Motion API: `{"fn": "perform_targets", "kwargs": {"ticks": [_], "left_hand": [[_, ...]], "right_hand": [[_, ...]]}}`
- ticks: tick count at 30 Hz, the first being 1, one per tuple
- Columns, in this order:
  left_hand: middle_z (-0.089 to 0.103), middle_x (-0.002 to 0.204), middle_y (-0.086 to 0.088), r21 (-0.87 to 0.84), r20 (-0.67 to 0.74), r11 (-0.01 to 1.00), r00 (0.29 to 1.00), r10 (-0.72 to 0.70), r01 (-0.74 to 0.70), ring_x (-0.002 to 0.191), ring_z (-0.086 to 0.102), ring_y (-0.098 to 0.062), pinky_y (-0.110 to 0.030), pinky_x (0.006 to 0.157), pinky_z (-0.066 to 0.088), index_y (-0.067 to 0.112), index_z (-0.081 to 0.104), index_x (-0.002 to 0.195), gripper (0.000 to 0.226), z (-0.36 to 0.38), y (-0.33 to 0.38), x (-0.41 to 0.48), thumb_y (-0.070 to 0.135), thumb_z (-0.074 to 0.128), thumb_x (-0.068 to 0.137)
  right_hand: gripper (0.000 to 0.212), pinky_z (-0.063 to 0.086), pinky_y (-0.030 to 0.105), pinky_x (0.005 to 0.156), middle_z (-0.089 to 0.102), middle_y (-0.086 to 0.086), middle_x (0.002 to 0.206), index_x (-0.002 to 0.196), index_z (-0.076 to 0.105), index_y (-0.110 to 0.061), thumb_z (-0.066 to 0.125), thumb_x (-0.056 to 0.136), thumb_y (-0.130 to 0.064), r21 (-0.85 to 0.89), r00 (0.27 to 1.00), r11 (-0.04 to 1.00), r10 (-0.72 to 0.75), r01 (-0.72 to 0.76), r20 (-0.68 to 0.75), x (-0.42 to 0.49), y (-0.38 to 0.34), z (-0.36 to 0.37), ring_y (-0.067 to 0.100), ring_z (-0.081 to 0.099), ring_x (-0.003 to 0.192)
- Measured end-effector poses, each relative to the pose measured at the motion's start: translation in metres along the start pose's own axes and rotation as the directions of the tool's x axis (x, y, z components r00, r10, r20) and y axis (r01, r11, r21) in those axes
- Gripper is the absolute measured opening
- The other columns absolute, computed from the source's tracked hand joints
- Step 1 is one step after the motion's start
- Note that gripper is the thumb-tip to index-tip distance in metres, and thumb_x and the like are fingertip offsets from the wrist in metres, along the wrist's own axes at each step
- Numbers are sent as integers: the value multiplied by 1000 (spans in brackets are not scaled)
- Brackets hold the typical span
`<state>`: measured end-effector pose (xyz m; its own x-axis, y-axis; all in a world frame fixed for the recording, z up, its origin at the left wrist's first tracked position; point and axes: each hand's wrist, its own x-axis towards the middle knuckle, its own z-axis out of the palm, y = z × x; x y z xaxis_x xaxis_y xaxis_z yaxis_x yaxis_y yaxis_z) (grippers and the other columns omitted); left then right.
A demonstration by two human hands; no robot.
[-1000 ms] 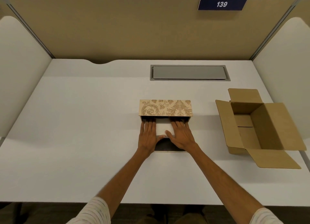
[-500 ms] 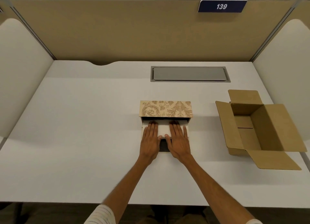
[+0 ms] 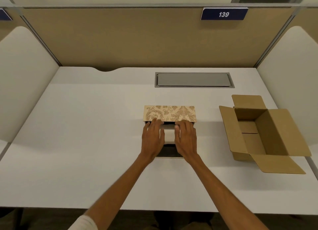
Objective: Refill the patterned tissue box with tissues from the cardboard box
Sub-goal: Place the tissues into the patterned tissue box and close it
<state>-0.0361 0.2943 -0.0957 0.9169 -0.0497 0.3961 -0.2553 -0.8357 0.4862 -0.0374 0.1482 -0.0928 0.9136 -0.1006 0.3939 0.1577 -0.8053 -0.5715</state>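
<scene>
left hand (image 3: 152, 138) and right hand (image 3: 186, 138): flat, fingers spread on white tissue stack (image 3: 169, 136) | risk: stack buckles against tan floral-patterned tissue box (image 3: 169, 113) mouth if pushed unevenly

Even, soft overhead light, fairly bright and warm-tinted. The matte white surface (image 3: 86, 143) shows no glare; faint shadows spread left and right of the hands (image 3: 169, 136), whose fingertips are slightly motion-blurred. Wide-angle distortion bows the partition edges far from the hands.
</scene>
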Motion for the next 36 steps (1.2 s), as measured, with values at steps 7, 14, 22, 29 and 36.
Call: {"fn": "perform_targets", "kwargs": {"ticks": [7, 14, 22, 29, 36], "left_hand": [[22, 163, -10, 170, 323, 974, 925, -198, 149, 153, 11, -25, -55, 120, 20, 13, 30, 150, 55, -6, -10, 75, 37, 39, 101], [16, 164, -7, 139, 540, 981, 820, -189, 135, 153, 8, -25, -62, 117, 23, 17, 20, 154, 64, -4, -20, 86, 46, 40, 101], [32, 154, -13, 133, 501, 986, 851, -156, 102, 144, 27, -28, -55, 114, 31, 6, 26, 149, 74, -11, -16, 85, 47, 54, 94], [37, 150, -13, 210, 419, 978, 904, -89, -1, 144, 30, -26, -52, 124, 7, 7, 28, 149, 81, -13, -14, 61, 53, 58, 90], [49, 135, -12, 191, 333, 981, 939, -83, 19, 127, 44, -28, -39, 114, 36, 7, 42, 138, 79, -18, -2, 31, 50, 73, 80]], "right_hand": [[66, 12, 52, 120, 30, 8, 156, 149, 28, -15, 51, 93, -43, -173, 905, 985, 68, 7, 421, 65, 0, 1, 26, 19, 147], [82, 0, 61, 117, 7, 3, 164, 153, 12, -28, 41, 88, -68, -275, 834, 961, 124, 34, 538, 77, 14, 2, 24, 0, 151], [84, 18, 57, 113, 31, 3, 153, 149, 25, -23, 49, 83, -69, -275, 888, 960, 88, 44, 450, 72, 9, -2, 23, 22, 144], [91, 18, 54, 114, 36, 7, 150, 145, 31, -17, 54, 77, -72, -258, 930, 966, 61, 37, 362, 48, 6, -6, 25, 30, 140], [92, 27, 48, 106, 53, 7, 132, 132, 46, -14, 54, 67, -79, -310, 954, 942, -32, 129, 300, 31, 8, -16, 25, 47, 122]]}}
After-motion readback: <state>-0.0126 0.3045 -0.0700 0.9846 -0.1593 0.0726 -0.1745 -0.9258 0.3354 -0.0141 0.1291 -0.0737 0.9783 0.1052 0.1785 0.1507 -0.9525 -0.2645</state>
